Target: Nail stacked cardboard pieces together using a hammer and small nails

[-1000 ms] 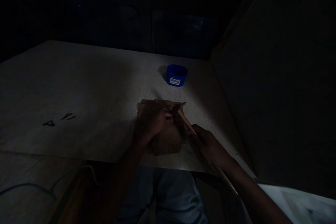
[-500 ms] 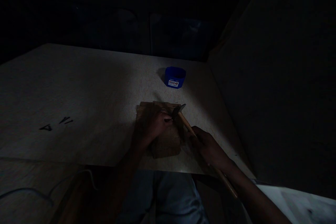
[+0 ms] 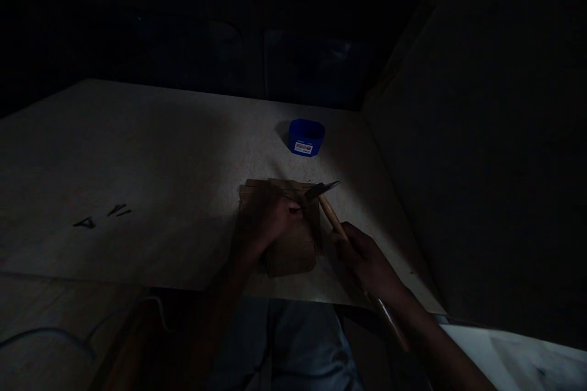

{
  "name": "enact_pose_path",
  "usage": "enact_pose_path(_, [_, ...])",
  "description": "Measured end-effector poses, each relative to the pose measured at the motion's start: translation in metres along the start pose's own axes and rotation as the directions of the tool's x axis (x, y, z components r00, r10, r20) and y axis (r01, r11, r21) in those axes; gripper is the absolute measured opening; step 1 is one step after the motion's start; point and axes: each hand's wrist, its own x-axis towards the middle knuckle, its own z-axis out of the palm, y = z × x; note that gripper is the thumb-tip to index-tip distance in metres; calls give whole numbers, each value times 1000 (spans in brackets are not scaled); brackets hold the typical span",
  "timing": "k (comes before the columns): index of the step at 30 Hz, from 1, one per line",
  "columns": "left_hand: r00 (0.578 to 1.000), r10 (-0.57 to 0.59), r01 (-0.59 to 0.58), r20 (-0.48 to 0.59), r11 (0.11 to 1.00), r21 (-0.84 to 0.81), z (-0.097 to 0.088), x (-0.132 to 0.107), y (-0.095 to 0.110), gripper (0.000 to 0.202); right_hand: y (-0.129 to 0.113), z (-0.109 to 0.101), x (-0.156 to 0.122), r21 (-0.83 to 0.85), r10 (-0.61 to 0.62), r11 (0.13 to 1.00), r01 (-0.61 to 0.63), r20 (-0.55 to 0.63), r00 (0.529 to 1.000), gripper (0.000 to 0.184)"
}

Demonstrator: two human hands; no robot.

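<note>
The scene is very dark. A brown wooden block lies on the pale table near its front edge. My left hand rests on the block with fingers pinched together by a small thin thing, perhaps a nail, too small to name. My right hand is wrapped round the wooden handle of a hammer. The hammer's dark metal head hovers just right of my left fingertips, over the block's far right corner.
A small blue tub with a label stands on the table behind the block. Several dark nails lie at the table's left. A dark panel rises along the right side. A cable trails at lower left.
The hammer head has swung a little to the right and up, away from my left fingertips. My left hand stays on the block.
</note>
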Motion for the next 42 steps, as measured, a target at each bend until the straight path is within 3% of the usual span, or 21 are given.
enact_pose_path(4, [999, 3, -4, 47, 1000, 30, -1, 1, -1, 16, 5, 5, 4, -61, 11, 998, -6, 76, 997, 35])
enact_pose_path(7, [998, -2, 0, 57, 999, 35, -3, 0, 1, 16, 5, 5, 6, -55, 8, 998, -4, 57, 998, 35])
enact_pose_path(11, [998, -35, 34, 43, 999, 37, -4, -3, 5, 14, 2, 4, 1, 39, 22, 999, -22, -13, 1000, 33])
enact_pose_path(18, [998, -66, 64, -23, 995, -70, 1, -5, 1, 12, 16, 11, -8, 182, 105, 978, -101, -12, 994, 35])
enact_pose_path(23, [999, -43, 43, 9, 994, -96, -1, -4, 2, 9, 22, 23, -18, 290, 134, 951, -109, -67, 989, 37])
enact_pose_path(28, [1000, -3, 4, 8, 985, -175, -9, -4, 3, 28, 23, 38, -26, 417, 215, 898, -142, -133, 967, 39])
enact_pose_path(31, [995, -47, 24, -90, 970, -242, -13, -3, -1, 31, 25, 45, -28, 463, 211, 879, -116, -160, 964, 40])
enact_pose_path(34, [964, -133, 45, -229, 934, -353, -19, -1, -4, 26, 27, 49, -31, 500, 222, 860, -107, -177, 959, 43])
enact_pose_path(37, [907, -249, 71, -339, 884, -462, -33, -6, -5, 28, 29, 52, -35, 542, 256, 830, -130, -164, 953, 44])
enact_pose_path(42, [794, -345, 69, -500, 869, -491, -73, -33, -25, 34, 31, 53, -44, 596, 288, 792, -136, -167, 943, 44])
